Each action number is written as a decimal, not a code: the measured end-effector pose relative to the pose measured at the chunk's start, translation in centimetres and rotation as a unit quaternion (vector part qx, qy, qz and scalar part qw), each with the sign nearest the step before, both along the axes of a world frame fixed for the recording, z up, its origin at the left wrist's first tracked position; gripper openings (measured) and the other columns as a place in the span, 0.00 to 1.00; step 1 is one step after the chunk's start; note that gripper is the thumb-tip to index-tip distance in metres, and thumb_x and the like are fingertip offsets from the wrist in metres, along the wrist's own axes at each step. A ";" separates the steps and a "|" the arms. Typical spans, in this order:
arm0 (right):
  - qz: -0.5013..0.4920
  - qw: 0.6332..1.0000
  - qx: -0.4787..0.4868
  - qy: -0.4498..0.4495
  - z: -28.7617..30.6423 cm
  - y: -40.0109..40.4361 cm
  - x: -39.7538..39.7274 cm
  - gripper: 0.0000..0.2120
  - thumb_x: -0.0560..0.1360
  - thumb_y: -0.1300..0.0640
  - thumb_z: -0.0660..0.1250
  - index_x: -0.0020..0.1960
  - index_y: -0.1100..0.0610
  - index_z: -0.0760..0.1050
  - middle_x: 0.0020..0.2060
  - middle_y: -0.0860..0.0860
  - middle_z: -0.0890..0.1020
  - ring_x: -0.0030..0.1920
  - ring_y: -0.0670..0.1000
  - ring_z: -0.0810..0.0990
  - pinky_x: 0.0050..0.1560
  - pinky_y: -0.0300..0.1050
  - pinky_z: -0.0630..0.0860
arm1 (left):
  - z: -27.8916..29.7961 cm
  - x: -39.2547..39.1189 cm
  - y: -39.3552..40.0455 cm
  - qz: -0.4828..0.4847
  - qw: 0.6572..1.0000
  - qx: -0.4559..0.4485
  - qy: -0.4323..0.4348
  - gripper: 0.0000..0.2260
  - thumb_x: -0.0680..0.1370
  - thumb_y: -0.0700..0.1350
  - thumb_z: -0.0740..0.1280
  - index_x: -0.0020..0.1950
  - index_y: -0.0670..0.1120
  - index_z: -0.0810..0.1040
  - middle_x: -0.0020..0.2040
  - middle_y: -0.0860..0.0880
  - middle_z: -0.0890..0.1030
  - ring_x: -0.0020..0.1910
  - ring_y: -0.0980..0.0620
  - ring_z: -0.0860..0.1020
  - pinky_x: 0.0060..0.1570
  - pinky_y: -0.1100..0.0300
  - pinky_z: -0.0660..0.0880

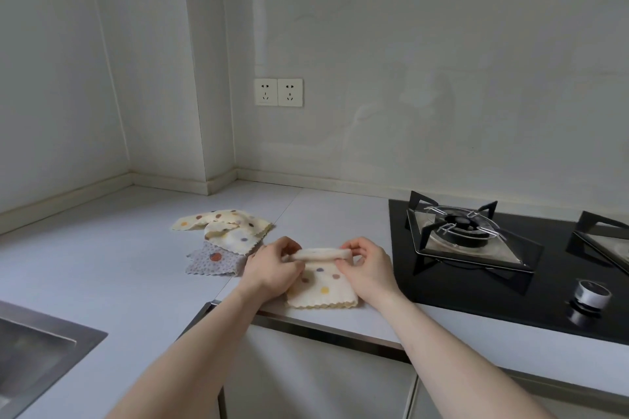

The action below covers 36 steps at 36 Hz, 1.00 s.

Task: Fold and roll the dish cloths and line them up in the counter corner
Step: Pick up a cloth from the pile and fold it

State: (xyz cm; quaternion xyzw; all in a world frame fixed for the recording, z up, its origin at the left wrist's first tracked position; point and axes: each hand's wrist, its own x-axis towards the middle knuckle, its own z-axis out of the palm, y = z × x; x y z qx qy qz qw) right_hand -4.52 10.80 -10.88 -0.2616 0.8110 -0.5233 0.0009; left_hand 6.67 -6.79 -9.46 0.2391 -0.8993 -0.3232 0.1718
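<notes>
A pale grey desk runs into a corner of plain whitish walls, where a boxed column stands out. Near the desk's front edge lies a cream dotted cloth, its far end rolled into a narrow tube. The left hand and right hand each pinch one end of that tube with curled fingers. Just left of the left fingers lies a loose heap of cloths: cream dotted cloths over a grey cloth. Right of the right fingers sits a black gas hob. Far beyond the fingers, a double wall socket. A steel sink lies well left, nearer the person.
</notes>
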 end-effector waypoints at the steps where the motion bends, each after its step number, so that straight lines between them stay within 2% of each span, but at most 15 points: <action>1: 0.005 1.000 -0.008 0.011 0.0 0.1 0.1 0.08 0.73 0.55 0.74 0.49 0.44 0.79 0.48 0.41 0.82 0.44 0.45 0.79 0.47 0.42 0.78 | 0.0 0.1 0.0 -0.003 1.000 0.014 0.005 0.19 0.68 0.55 0.63 0.58 0.60 0.77 0.51 0.61 0.81 0.55 0.54 0.79 0.63 0.54 0.74; 3: 0.018 0.999 -0.030 0.017 0.0 0.1 0.4 0.09 0.75 0.56 0.73 0.52 0.44 0.81 0.47 0.41 0.82 0.40 0.44 0.77 0.42 0.37 0.75 | -0.1 0.1 -0.2 -0.008 0.999 0.039 0.015 0.17 0.70 0.54 0.65 0.59 0.61 0.78 0.49 0.62 0.82 0.52 0.55 0.81 0.60 0.56 0.76; 6: 0.014 0.999 -0.044 0.014 0.1 0.1 0.4 0.08 0.76 0.56 0.71 0.50 0.43 0.82 0.41 0.42 0.83 0.37 0.43 0.78 0.38 0.34 0.75 | -0.4 0.0 -0.4 -0.014 0.998 0.058 0.033 0.11 0.69 0.52 0.66 0.49 0.61 0.81 0.39 0.59 0.84 0.42 0.57 0.82 0.47 0.58 0.79; 9: 0.004 0.999 -0.044 0.012 -0.1 0.0 0.3 0.07 0.75 0.57 0.71 0.46 0.45 0.83 0.39 0.42 0.84 0.38 0.43 0.80 0.38 0.37 0.77 | -0.5 0.0 -0.4 -0.005 0.996 0.065 0.066 0.06 0.71 0.47 0.67 0.43 0.57 0.83 0.31 0.56 0.81 0.33 0.58 0.79 0.38 0.60 0.77; 12: -0.007 0.998 -0.059 0.011 -0.2 -0.1 0.3 0.08 0.74 0.59 0.71 0.43 0.46 0.82 0.38 0.42 0.85 0.40 0.43 0.82 0.40 0.41 0.80 | -0.6 0.0 -0.4 -0.002 0.992 0.070 0.101 0.06 0.73 0.46 0.68 0.44 0.57 0.84 0.28 0.56 0.80 0.28 0.60 0.77 0.35 0.61 0.74; 17: -0.017 0.997 -0.070 0.024 -0.5 -0.3 0.1 0.10 0.73 0.62 0.72 0.42 0.47 0.82 0.38 0.43 0.85 0.40 0.44 0.83 0.45 0.45 0.82 | -0.8 0.0 -0.6 -0.014 0.990 0.058 0.129 0.06 0.75 0.48 0.68 0.46 0.57 0.84 0.34 0.58 0.84 0.35 0.59 0.82 0.42 0.60 0.79; 20: -0.017 0.997 -0.073 0.031 -0.6 -0.4 0.0 0.11 0.74 0.63 0.71 0.42 0.47 0.82 0.39 0.43 0.85 0.41 0.44 0.84 0.47 0.46 0.83 | -0.9 -0.1 -0.7 -0.026 0.988 0.054 0.139 0.06 0.76 0.49 0.69 0.47 0.59 0.85 0.39 0.61 0.85 0.39 0.62 0.82 0.44 0.60 0.80; 25: -0.019 0.997 -0.052 0.053 -0.7 -0.4 0.0 0.13 0.75 0.64 0.68 0.43 0.46 0.80 0.43 0.43 0.84 0.45 0.44 0.83 0.49 0.49 0.83 | -1.0 -0.1 -0.7 -0.035 0.988 0.057 0.139 0.07 0.76 0.50 0.69 0.48 0.61 0.84 0.42 0.64 0.85 0.43 0.64 0.83 0.45 0.59 0.81; 30: -0.024 0.995 0.010 0.093 -0.2 -0.4 0.8 0.11 0.74 0.63 0.66 0.42 0.46 0.75 0.50 0.41 0.82 0.47 0.45 0.81 0.48 0.46 0.80 | -1.1 -0.2 -0.8 -0.017 0.991 0.040 0.129 0.07 0.75 0.50 0.68 0.46 0.62 0.83 0.46 0.68 0.84 0.50 0.68 0.80 0.51 0.64 0.78; 33: -0.018 0.992 0.044 0.118 -0.1 -0.3 1.1 0.09 0.74 0.62 0.66 0.43 0.48 0.75 0.51 0.42 0.82 0.48 0.46 0.80 0.45 0.41 0.76 | -1.2 -0.2 -0.8 -0.008 0.993 0.028 0.112 0.05 0.73 0.53 0.67 0.45 0.60 0.83 0.46 0.67 0.84 0.50 0.65 0.81 0.51 0.61 0.78; 36: -0.009 0.989 0.075 0.131 -0.1 -0.3 1.2 0.07 0.75 0.62 0.65 0.44 0.50 0.75 0.51 0.42 0.80 0.50 0.46 0.78 0.41 0.37 0.72 | -1.2 -0.3 -0.8 -0.004 0.996 0.015 0.085 0.06 0.73 0.50 0.65 0.46 0.58 0.82 0.46 0.63 0.84 0.51 0.60 0.81 0.53 0.58 0.78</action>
